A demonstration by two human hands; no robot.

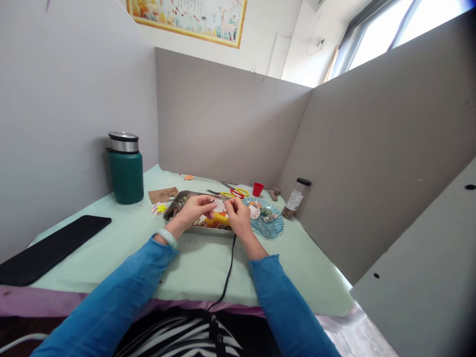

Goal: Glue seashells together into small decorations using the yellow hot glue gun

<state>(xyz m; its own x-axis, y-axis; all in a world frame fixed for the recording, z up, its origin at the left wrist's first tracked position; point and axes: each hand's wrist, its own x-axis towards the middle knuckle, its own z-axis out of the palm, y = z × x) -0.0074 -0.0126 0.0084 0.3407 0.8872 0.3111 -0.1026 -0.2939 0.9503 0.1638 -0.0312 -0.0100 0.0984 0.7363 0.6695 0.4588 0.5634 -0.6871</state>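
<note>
My left hand [195, 210] is above a metal tray [203, 230], thumb and fingers closed on a thin whitish piece [220, 205]. My right hand [240, 216] is pinched at the other side of that piece; whether it grips the piece or something small is too fine to make out. Below them a yellow glue gun [217, 220] lies across the tray, and its black cord [230, 267] runs down to the table's front edge. Shells and small decorations fill the tray. To the right, a blue shell-shaped plate [277, 229] bears shells and a speckled white disc [254, 212].
Behind the tray lie yellow-handled scissors [227, 195], red-handled scissors [237, 194] and a red cup [258, 189]. A jar [295, 199] leans right. A green flask [125, 171], wooden board [162, 195], yellow star [161, 208] and black mat [55, 248] are left. Grey partitions [230, 119] enclose the table.
</note>
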